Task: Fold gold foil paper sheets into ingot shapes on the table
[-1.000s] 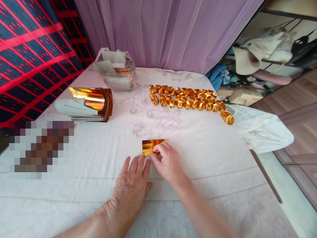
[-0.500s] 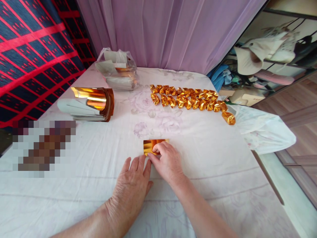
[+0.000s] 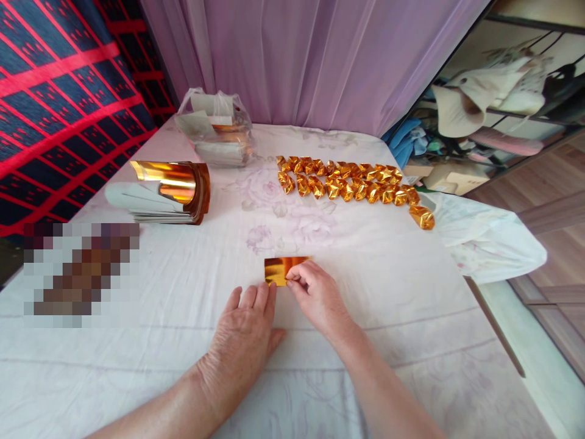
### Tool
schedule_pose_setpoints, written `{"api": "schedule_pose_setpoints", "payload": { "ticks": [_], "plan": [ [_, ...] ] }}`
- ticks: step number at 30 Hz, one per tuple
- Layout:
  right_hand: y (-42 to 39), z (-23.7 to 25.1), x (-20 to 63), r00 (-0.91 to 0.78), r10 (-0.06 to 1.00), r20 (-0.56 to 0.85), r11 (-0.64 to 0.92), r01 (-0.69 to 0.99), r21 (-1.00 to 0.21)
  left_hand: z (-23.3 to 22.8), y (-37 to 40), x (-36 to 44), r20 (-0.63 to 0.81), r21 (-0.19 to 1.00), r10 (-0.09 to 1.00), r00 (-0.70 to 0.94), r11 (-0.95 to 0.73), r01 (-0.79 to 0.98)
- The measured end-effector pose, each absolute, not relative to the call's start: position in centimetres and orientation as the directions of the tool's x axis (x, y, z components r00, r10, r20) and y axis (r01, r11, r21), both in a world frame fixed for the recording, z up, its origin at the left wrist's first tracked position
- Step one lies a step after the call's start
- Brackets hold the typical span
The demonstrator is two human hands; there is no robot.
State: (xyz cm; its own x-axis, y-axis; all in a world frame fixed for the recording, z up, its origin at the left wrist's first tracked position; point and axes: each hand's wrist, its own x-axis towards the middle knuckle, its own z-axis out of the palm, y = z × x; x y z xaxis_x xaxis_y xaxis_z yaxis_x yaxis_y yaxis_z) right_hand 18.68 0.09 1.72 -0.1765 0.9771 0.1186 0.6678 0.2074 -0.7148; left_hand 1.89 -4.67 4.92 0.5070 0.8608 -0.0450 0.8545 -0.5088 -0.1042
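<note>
A small folded sheet of gold foil paper (image 3: 275, 270) lies flat on the cloth in front of me. My left hand (image 3: 247, 332) rests palm down, fingers stretched out, its fingertips touching the sheet's near left edge. With thumb and forefinger pinched, my right hand (image 3: 317, 292) is closed on the near edge of the foil and covers its right part. Farther back, folded gold foil pieces (image 3: 340, 188) are lined up in two rows, with one piece (image 3: 422, 217) at the right end nearer to me.
A curved stack of gold foil sheets (image 3: 176, 189) stands at the left. Behind it sits a clear plastic bag (image 3: 219, 131) of more paper. A blurred-out patch (image 3: 82, 274) covers something at the left. Shelves with hats (image 3: 461, 110) stand beyond the table's right edge.
My right hand has slid a little to the right along the foil's near edge, uncovering more of it. My left hand has shifted slightly left, its thumb now pointing outward.
</note>
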Motion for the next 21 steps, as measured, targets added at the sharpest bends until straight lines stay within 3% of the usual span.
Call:
{"api": "schedule_pose_setpoints", "payload": {
  "ticks": [8, 21],
  "plan": [
    [0.2, 2.3, 20.0, -0.128, 0.99, 0.051, 0.133, 0.784, -0.607, 5.0, -4.3, 2.0, -0.085, -0.089, 0.866, 0.493, -0.499, 0.862],
    [1.0, 4.1, 22.6, -0.101, 0.983, -0.151, 0.005, 0.846, -0.533, 5.1, -4.3, 2.0, -0.093, -0.084, 0.868, 0.487, -0.494, 0.865]
  ]
}}
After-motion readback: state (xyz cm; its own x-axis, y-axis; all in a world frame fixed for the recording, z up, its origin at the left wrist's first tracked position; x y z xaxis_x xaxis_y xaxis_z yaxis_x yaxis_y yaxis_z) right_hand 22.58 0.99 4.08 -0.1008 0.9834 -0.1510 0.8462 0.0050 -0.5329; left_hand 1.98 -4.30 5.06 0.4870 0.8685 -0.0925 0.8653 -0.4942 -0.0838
